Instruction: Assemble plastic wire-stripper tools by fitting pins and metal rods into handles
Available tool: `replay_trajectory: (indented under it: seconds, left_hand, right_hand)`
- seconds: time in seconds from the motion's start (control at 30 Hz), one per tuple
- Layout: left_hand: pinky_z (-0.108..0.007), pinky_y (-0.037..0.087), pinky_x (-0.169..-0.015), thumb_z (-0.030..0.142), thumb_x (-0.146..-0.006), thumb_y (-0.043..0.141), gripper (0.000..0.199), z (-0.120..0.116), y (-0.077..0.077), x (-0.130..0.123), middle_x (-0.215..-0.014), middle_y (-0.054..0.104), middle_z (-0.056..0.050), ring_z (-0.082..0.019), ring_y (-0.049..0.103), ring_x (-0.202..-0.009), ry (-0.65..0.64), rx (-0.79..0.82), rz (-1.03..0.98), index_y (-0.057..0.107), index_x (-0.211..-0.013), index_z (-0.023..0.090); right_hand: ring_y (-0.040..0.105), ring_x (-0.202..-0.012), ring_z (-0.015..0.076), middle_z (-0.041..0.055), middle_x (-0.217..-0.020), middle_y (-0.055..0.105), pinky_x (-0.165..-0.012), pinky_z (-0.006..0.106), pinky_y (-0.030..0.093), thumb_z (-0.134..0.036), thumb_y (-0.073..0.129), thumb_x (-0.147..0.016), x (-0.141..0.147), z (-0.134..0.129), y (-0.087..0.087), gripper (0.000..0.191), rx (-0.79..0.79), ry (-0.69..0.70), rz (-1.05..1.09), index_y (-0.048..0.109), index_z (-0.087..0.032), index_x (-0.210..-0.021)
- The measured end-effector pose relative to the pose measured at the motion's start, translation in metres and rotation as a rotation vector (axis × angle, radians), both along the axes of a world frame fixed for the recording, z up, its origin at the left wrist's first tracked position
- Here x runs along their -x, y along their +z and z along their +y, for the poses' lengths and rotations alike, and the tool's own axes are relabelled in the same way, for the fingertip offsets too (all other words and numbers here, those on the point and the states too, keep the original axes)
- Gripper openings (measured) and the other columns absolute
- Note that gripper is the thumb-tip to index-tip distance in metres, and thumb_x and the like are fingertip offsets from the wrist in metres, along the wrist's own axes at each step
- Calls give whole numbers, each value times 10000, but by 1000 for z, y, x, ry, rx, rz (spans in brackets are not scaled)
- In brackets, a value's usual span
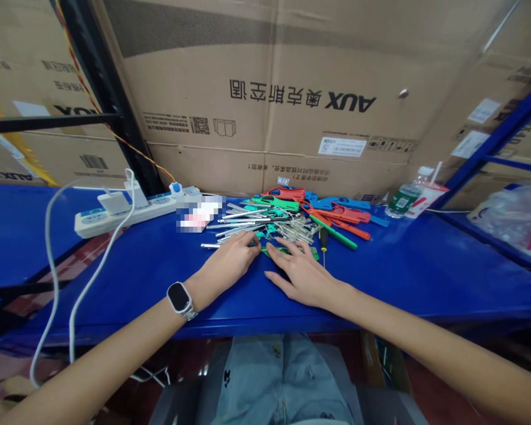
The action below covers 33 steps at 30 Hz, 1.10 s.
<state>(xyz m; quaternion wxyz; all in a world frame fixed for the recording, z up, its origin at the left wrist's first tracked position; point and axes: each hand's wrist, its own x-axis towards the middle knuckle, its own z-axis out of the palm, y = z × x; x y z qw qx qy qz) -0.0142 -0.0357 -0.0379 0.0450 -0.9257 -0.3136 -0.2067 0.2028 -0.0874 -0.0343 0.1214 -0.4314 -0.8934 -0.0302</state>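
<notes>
Head view: my only feed, looking down past both forearms to the blue tabletop [380, 289].
Left hand: I see the left hand [230, 260] with thumb and forefinger drawn nearly together at the green piece's near end; the fingers hide whatever they might pinch, so I can't tell if they have hold of it.
Right hand: the right hand [307, 277] lies palm down, fingers spread and thumb apart, clasping nothing; I judge the fingertips steady the piece from above.
Green piece: the green piece [315, 254] runs from between the hands to under the right fingers, mostly covered.
Metal rods: just beyond the left fingertips, the metal rods [239, 227] lie heaped, probably for easy reach.
Clear parts: just past the right fingers, the clear parts [298, 229] form a loose pile.
Coloured handles: farther beyond the right hand, the coloured handles [347, 215] lie together, perhaps grouped apart from the small parts.
Screwdriver: beside the right hand, the screwdriver [323, 237] points its shaft back toward me, presumably for quick pickup.
</notes>
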Motion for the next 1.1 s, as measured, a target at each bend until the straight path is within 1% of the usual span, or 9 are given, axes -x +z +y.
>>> replay_trajectory:
  seconds: [0.1,0.2,0.33,0.5,0.6,0.67,0.77,0.93,1.1]
  left_hand:
    - [-458,566,-942,158,-1028,467,259,0,-8,6,-1119,637,-132,-251,614,-1018,-11,32,-91,714,-1099,123]
    - [-468,567,-973,167,-1010,512,247,3,-13,9,-1173,615,-129,-252,613,-1073,-15,70,-158,663,-1203,142]
    - [-469,565,-982,191,-968,567,277,5,-5,12,-1199,602,-116,-254,614,-1103,-14,95,-180,635,-1236,170]
    - [-456,541,-977,139,-934,500,264,17,14,18,-1129,635,-112,-255,621,-1097,13,99,-218,669,-1136,158]
    - [-403,547,-850,150,-891,552,185,35,23,21,-989,657,-87,-241,639,-954,44,137,-132,710,-985,172]
    - [-355,525,-786,176,-867,604,116,47,26,21,-879,649,-67,-214,627,-846,20,178,-67,718,-881,168]
    - [-316,490,-728,219,-838,682,92,59,26,17,-858,642,-57,-189,605,-770,16,212,-38,741,-887,168]
    - [-309,476,-724,195,-798,718,132,68,19,6,-897,655,-66,-201,615,-796,25,222,49,765,-920,178]
    - [-330,476,-760,143,-775,688,92,65,28,-2,-929,646,-79,-223,623,-853,9,174,89,719,-859,163]
  right_hand:
    - [318,-1524,337,129,-1550,512,-1165,584,312,-455,418,-1067,-2,0,2,584,79,-15,55,427,-139,-1558]
    - [360,-1503,317,113,-1543,528,-1165,580,309,-431,419,-1068,-3,5,5,540,105,-32,152,453,-180,-1544]
    - [486,-1401,298,120,-1421,640,-1134,579,345,-361,469,-1051,-9,19,8,443,89,-10,261,567,-208,-1455]
    - [640,-1116,252,114,-1131,741,-992,483,486,-201,499,-1000,-20,40,12,322,69,16,398,721,-200,-1233]
    - [649,-974,231,88,-982,753,-891,417,511,-167,560,-956,-21,53,14,236,42,33,414,764,-194,-1071]
    - [641,-904,218,70,-919,751,-842,387,501,-159,603,-929,-17,61,16,183,39,33,397,771,-196,-991]
    - [629,-852,208,56,-863,741,-793,355,481,-152,648,-895,-7,74,16,131,63,29,359,770,-193,-925]
    - [619,-793,188,45,-846,746,-754,334,451,-159,661,-889,6,91,17,116,121,48,340,770,-196,-875]
    - [607,-776,179,33,-773,717,-749,321,448,-125,640,-881,-3,87,22,148,85,21,413,751,-189,-806]
